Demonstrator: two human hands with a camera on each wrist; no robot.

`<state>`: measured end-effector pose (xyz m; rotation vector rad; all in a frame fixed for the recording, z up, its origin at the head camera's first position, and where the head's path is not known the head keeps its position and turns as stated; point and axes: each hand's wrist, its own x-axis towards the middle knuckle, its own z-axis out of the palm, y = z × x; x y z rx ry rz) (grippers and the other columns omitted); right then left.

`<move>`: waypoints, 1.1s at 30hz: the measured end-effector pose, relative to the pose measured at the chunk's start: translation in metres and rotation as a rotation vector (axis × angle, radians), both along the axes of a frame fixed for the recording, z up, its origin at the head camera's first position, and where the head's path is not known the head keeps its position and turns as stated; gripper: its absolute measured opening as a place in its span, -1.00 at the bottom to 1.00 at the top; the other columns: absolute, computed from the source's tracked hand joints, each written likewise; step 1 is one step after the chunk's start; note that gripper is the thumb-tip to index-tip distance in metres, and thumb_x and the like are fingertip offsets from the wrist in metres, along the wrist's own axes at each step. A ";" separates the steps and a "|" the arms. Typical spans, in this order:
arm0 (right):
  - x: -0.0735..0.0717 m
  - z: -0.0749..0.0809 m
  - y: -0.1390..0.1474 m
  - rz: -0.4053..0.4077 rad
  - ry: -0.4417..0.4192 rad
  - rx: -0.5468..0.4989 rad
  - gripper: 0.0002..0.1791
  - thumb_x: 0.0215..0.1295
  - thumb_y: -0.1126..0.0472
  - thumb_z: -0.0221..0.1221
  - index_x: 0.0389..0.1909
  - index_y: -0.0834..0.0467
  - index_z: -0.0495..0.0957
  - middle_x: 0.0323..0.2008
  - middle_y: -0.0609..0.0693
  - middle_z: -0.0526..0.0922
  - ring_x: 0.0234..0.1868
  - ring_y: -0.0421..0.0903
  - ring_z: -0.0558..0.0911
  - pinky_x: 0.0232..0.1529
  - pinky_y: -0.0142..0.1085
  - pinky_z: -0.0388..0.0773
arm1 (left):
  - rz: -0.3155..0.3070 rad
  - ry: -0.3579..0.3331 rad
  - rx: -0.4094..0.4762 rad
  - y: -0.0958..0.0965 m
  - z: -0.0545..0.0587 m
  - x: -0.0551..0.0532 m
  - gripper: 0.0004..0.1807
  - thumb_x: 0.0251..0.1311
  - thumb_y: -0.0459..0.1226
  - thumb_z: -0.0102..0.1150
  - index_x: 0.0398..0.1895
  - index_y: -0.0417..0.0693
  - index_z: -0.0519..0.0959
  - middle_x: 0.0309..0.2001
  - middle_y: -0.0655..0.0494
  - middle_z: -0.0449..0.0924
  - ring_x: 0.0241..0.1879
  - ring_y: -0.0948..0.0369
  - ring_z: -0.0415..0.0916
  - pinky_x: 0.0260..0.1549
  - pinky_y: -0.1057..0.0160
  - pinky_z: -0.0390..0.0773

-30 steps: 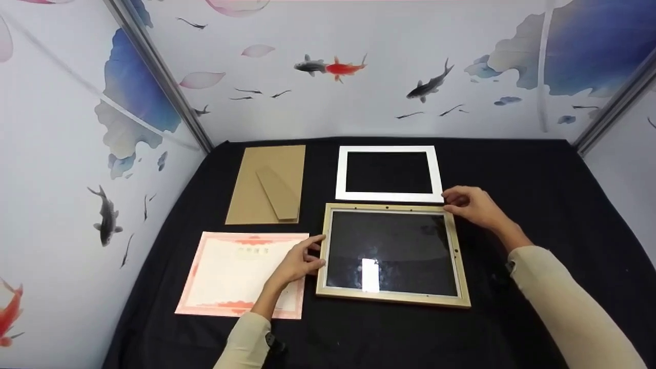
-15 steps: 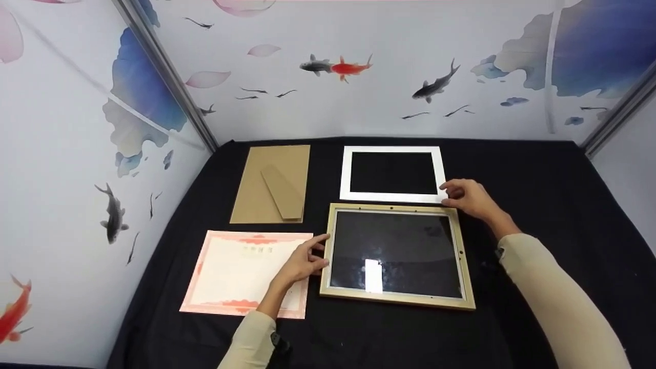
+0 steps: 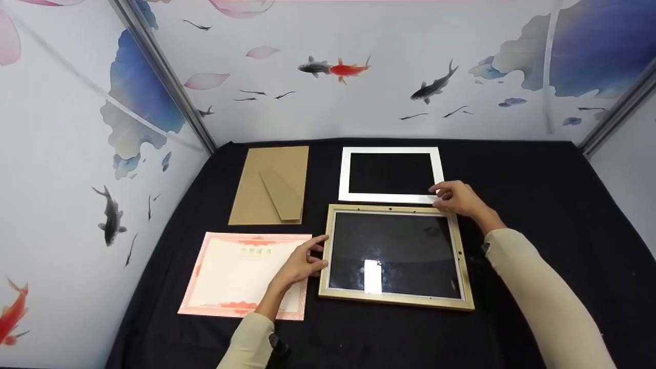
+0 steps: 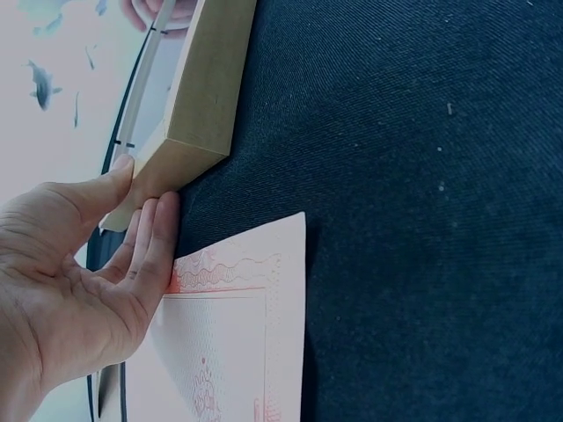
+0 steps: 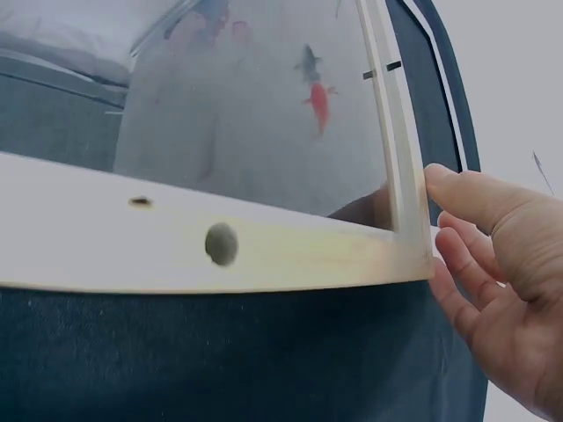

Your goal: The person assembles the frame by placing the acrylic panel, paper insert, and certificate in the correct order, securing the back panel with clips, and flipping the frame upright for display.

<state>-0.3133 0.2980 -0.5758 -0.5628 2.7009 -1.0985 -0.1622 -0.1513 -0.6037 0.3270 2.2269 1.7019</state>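
Observation:
A gold picture frame [image 3: 395, 303] lies flat, its dark glossy pane [image 3: 394, 251] within the rim. My left hand [image 3: 299, 264] holds the frame's left edge; in the left wrist view the thumb meets the upper edge and the fingers lie against its outer side. At the frame's far right corner is my right hand [image 3: 461, 199], thumb at the rim in the right wrist view, fingers bent loosely by the corner. Its index finger reaches over the near right corner of a white mat [image 3: 389, 197]. Part of a pink-bordered certificate [image 3: 230, 277] lies under my left forearm.
At the back left lies a brown backing board [image 3: 246, 189] with an easel leg [image 3: 282, 197] on it. Black cloth [image 3: 389, 338] covers the table. White printed panels [image 3: 379, 118] stand behind and at both sides.
My right hand has slid leftward along the frame's far edge, from the corner toward the mat. My left hand stays at the left edge. The whole view has shifted slightly.

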 end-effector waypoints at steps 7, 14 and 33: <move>-0.007 -0.001 -0.010 0.000 -0.006 0.081 -0.54 0.29 0.41 0.32 0.21 0.37 0.57 -0.06 0.40 0.62 -0.06 0.31 0.63 -0.17 0.12 0.60 | -0.013 -0.002 0.016 0.003 0.028 0.005 -0.33 0.23 -0.64 0.17 0.43 -0.45 0.24 0.08 -0.53 0.34 -0.20 -0.22 0.60 -0.29 -0.26 0.64; -0.012 0.000 -0.018 -0.010 -0.064 0.166 -0.50 0.30 0.44 0.28 0.28 0.36 0.52 0.01 0.45 0.54 -0.04 0.31 0.59 -0.17 0.10 0.58 | -0.020 0.001 0.016 0.004 0.040 0.009 -0.33 0.23 -0.62 0.19 0.43 -0.45 0.24 0.07 -0.52 0.35 -0.20 -0.24 0.61 -0.30 -0.23 0.65; -0.009 -0.015 -0.004 0.014 0.182 0.075 -0.80 0.30 0.46 0.29 -0.08 0.43 0.66 -0.26 0.24 0.55 -0.27 0.17 0.59 -0.23 0.08 0.55 | 0.003 -0.019 -0.043 -0.002 0.001 -0.002 -0.29 0.25 -0.53 0.28 0.48 -0.22 0.31 0.09 -0.30 0.41 -0.26 0.07 0.63 -0.38 0.05 0.70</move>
